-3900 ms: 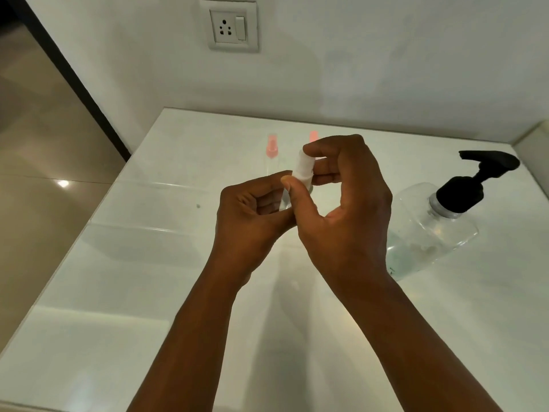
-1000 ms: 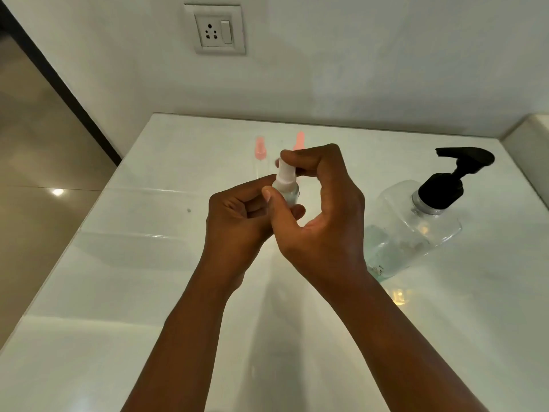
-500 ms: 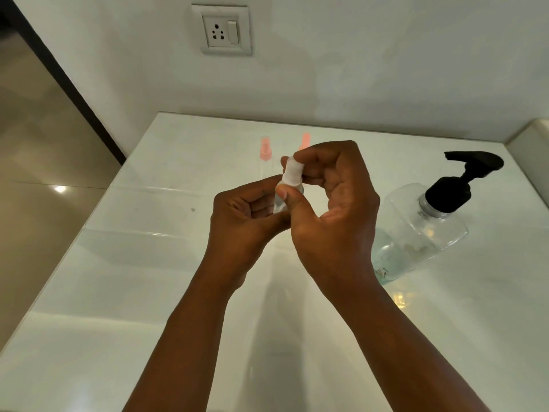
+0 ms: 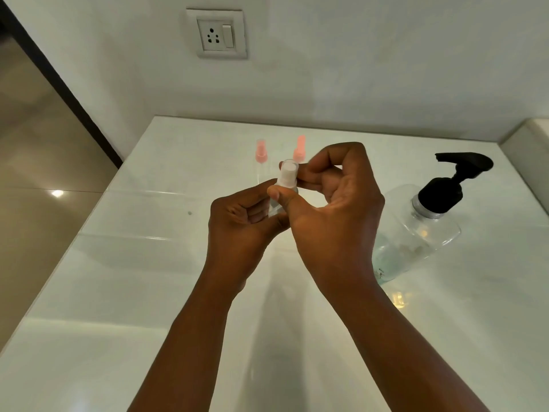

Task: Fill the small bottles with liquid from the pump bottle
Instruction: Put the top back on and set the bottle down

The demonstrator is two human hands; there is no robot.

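Above the middle of the white table (image 4: 118, 292) I hold a small clear bottle (image 4: 274, 208) upright. My left hand (image 4: 240, 230) grips its body from the left. My right hand (image 4: 332, 209) pinches its white cap (image 4: 288, 173) between thumb and fingertips. Two more small clear bottles with pink tops stand behind my hands, one to the left (image 4: 261, 157) and one (image 4: 299, 150) partly hidden by my fingers. The clear pump bottle (image 4: 416, 233) with a black pump head (image 4: 454, 176) stands to the right, with a little liquid at its bottom.
A wall with a white socket plate (image 4: 217, 34) rises behind the table. The table's left edge drops to a brown tiled floor (image 4: 35, 173). A raised white ledge (image 4: 531, 150) borders the far right corner.
My right hand's fingers have shifted round the white cap while my left hand keeps hold of the small bottle. The bottles on the table have not moved.
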